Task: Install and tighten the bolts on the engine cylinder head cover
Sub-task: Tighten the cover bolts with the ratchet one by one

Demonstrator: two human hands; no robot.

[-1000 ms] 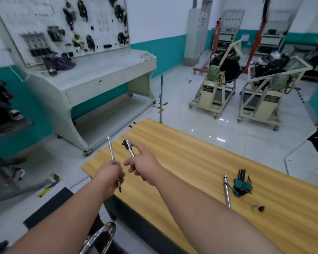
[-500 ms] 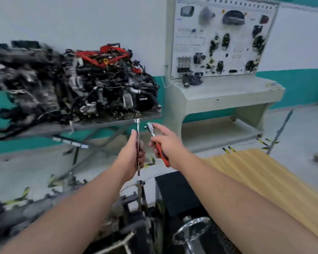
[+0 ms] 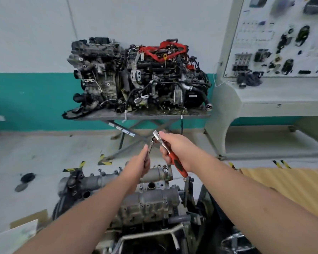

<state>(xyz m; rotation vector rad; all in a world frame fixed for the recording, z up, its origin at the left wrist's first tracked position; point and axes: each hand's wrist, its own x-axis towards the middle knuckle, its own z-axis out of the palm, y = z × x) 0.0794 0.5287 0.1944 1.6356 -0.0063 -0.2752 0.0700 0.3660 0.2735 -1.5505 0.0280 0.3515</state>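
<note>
Left hand [image 3: 140, 165] gripped the slim chrome extension bar [image 3: 150, 146]; right hand [image 3: 176, 149] gripped the red-handled ratchet [image 3: 170, 154]. Tips met above the grey cast cylinder head cover [image 3: 151, 198], near centre. Best seat the square drive fully before lowering.

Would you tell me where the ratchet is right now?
Centre of the head view: the right hand holds the ratchet above the engine, its head beside the extension bar.
</note>
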